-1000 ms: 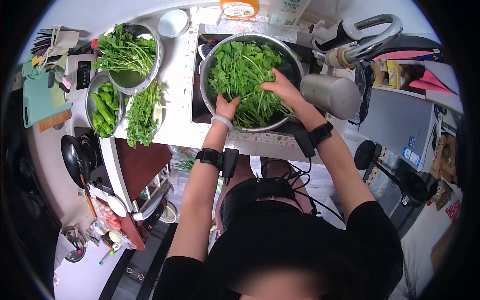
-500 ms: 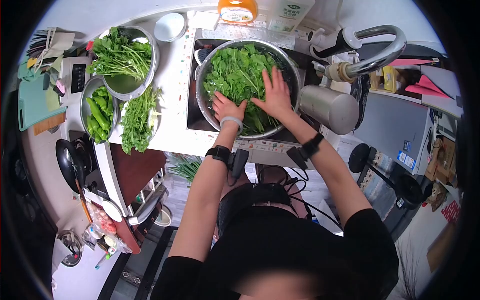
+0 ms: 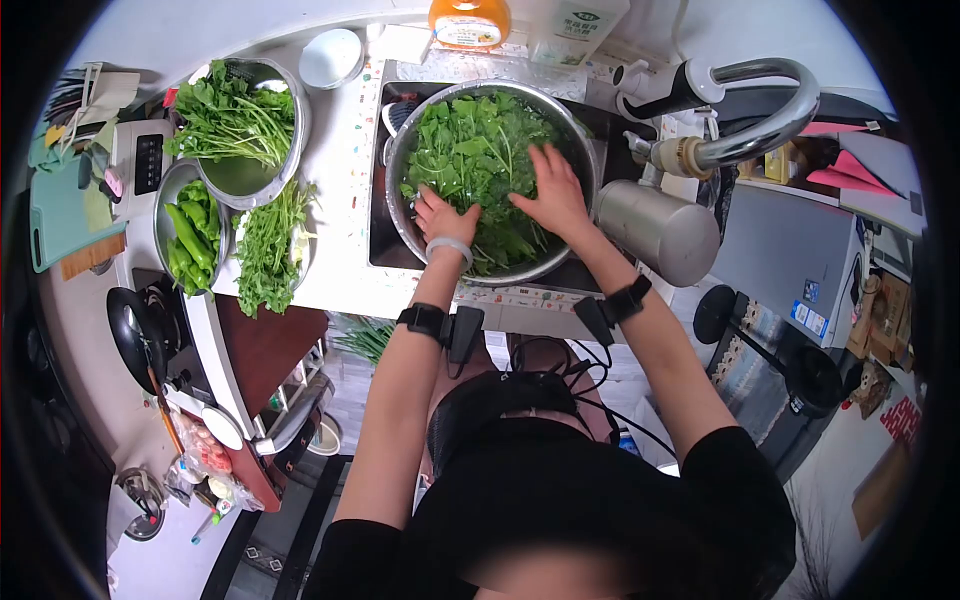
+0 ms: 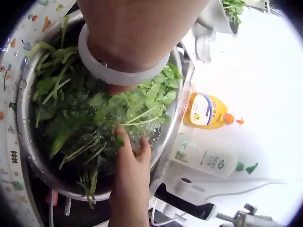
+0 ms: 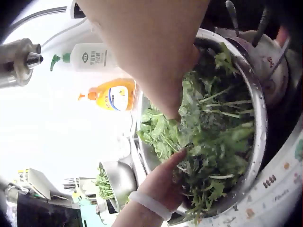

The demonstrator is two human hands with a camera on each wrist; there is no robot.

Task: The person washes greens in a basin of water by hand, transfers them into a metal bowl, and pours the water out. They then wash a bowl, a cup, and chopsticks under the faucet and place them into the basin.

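Observation:
A large metal basin full of leafy greens and water sits in the sink. The left hand, with a pale bracelet on its wrist, presses on the greens at the near left, fingers spread. At the right side the right hand lies on the greens, its fingers fairly straight. Wet leaves and stems show around both hands in the left wrist view. From the right wrist view, the left hand touches the greens, while the right fingertips are hidden behind that hand.
Left of the sink stand a pot of greens, a bowl of green peppers and a pile of leafy stems. A faucet and a metal cylinder are at the right. Soap bottles stand behind.
Both hands have gone from having their fingers in among the greens to lying flatter on top, spread out. The greens have shifted in the basin, and the head view has moved slightly.

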